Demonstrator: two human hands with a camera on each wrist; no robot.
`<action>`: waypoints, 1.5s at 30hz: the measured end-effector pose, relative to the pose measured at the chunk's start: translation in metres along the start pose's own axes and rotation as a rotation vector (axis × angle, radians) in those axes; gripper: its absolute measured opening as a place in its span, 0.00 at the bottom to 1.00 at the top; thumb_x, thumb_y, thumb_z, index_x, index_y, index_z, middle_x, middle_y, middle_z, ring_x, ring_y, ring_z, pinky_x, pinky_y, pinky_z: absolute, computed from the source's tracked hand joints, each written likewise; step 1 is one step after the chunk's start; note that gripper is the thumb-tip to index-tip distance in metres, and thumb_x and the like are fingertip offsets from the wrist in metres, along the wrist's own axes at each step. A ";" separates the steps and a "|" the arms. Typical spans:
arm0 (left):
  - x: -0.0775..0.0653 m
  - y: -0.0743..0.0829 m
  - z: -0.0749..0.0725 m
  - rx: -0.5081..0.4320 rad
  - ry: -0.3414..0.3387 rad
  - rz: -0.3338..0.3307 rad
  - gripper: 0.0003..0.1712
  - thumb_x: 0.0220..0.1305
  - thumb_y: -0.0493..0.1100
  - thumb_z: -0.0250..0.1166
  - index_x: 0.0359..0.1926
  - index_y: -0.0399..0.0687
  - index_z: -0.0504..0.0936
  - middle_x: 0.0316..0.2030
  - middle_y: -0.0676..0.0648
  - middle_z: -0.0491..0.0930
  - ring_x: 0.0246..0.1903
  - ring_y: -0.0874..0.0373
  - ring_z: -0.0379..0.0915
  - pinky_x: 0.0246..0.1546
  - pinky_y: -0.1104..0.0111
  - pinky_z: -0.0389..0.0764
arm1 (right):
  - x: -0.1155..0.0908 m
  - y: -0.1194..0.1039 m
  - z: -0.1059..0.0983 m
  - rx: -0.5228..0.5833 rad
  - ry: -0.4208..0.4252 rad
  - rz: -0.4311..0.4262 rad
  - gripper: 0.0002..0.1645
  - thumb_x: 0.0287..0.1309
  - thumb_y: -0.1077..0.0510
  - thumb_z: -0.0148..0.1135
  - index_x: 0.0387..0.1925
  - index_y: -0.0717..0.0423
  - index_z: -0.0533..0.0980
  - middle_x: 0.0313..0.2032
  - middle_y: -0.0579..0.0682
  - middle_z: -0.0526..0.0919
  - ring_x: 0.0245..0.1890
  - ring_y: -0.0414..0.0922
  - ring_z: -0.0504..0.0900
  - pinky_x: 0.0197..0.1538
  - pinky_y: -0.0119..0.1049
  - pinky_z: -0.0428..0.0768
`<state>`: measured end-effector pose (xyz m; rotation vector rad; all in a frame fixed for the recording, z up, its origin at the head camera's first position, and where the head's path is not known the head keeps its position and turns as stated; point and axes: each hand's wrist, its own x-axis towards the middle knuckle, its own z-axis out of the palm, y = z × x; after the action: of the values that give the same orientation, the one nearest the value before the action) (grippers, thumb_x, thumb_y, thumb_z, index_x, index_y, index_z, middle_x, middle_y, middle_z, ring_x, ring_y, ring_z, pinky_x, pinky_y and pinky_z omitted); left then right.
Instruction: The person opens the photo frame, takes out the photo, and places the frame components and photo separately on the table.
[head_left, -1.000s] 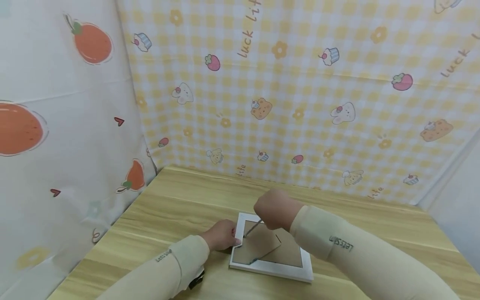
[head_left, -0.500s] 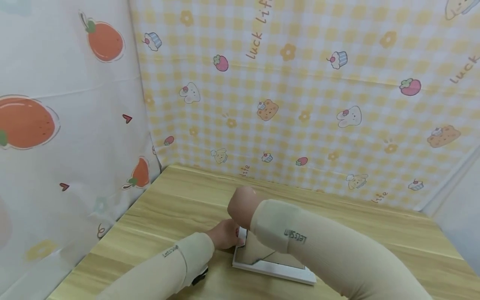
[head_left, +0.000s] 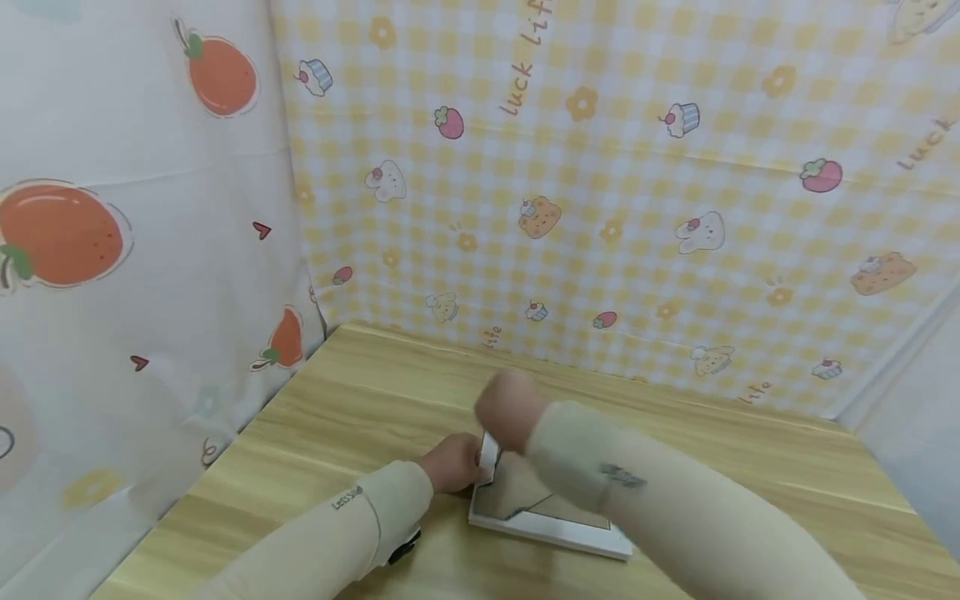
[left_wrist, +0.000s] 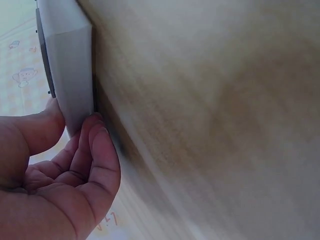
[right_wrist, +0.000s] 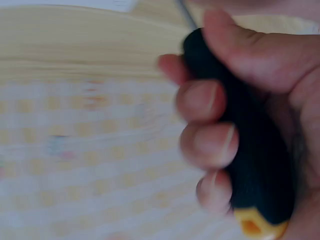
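A white picture frame lies on the table with its brown backing board facing up. My left hand pinches the frame's left edge; in the left wrist view the thumb is on one side and curled fingers are on the other. Above the frame's far left part is my right hand, its fingers wrapped around the black and yellow handle of a screwdriver. The metal shaft shows briefly past the thumb, and its tip is out of sight. My right forearm covers the frame's right part.
The wood-grain table extends around the frame. A yellow checked cloth hangs behind it, and a white fruit-print cloth hangs along the left side.
My right hand has swung left across the frame with the screwdriver, then come slightly back right. The left hand keeps its hold on the frame edge. The head view has shifted a little.
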<state>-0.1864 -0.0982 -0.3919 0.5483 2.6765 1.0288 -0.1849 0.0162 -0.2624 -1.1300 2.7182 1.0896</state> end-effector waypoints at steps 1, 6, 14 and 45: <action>0.001 0.000 0.002 0.024 0.009 -0.022 0.12 0.55 0.34 0.69 0.22 0.40 0.73 0.19 0.53 0.68 0.21 0.61 0.62 0.24 0.69 0.66 | -0.007 0.009 0.007 0.065 -0.007 -0.001 0.18 0.56 0.57 0.64 0.14 0.49 0.68 0.14 0.40 0.67 0.16 0.36 0.64 0.24 0.27 0.70; 0.003 0.000 0.005 0.087 0.033 -0.083 0.18 0.57 0.38 0.70 0.19 0.43 0.68 0.18 0.52 0.65 0.20 0.61 0.60 0.23 0.69 0.64 | -0.036 0.034 0.059 0.509 -0.015 0.073 0.18 0.54 0.53 0.69 0.17 0.50 0.70 0.16 0.41 0.70 0.19 0.38 0.67 0.28 0.34 0.72; 0.001 0.000 0.006 0.056 0.048 -0.069 0.19 0.57 0.38 0.70 0.18 0.42 0.69 0.17 0.52 0.65 0.21 0.61 0.60 0.23 0.70 0.64 | -0.067 0.024 0.131 0.805 0.109 0.167 0.14 0.57 0.52 0.67 0.20 0.50 0.73 0.17 0.40 0.66 0.19 0.38 0.63 0.24 0.34 0.63; -0.008 0.008 0.016 -0.014 0.173 -0.047 0.20 0.55 0.35 0.69 0.17 0.43 0.66 0.16 0.52 0.63 0.20 0.59 0.61 0.23 0.69 0.64 | -0.139 -0.014 0.196 1.159 0.261 0.757 0.12 0.52 0.55 0.70 0.33 0.60 0.80 0.22 0.44 0.75 0.21 0.42 0.67 0.26 0.36 0.67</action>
<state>-0.1715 -0.0867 -0.3978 0.4079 2.8132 1.1293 -0.1214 0.2141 -0.3846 -0.0450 3.1109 -0.7683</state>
